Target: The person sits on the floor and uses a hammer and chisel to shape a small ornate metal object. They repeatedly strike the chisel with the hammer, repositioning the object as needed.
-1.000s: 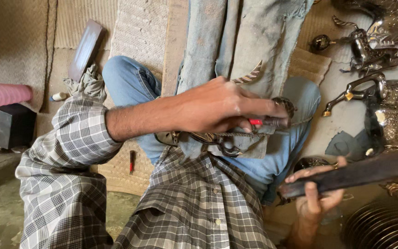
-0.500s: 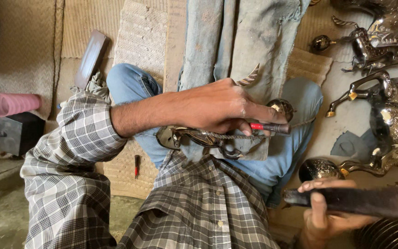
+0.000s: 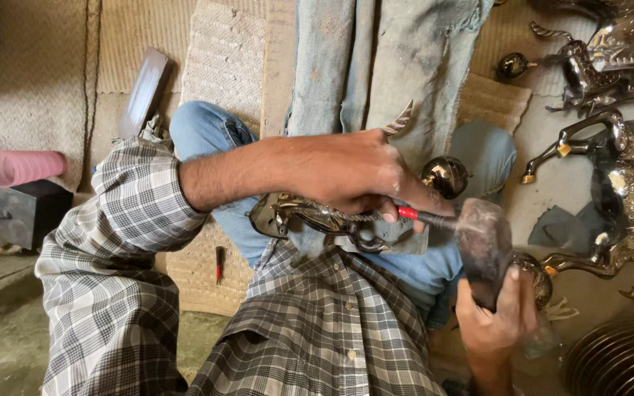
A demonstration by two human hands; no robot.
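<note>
The right hand (image 3: 497, 315), gripping a dark mallet (image 3: 482, 249), has swung it in against the red-tipped punch (image 3: 423, 216) the left hand (image 3: 354, 176) pinches onto the brass figure (image 3: 310, 216) on the lap.

Head-worn view, steeply down, close.
</note>
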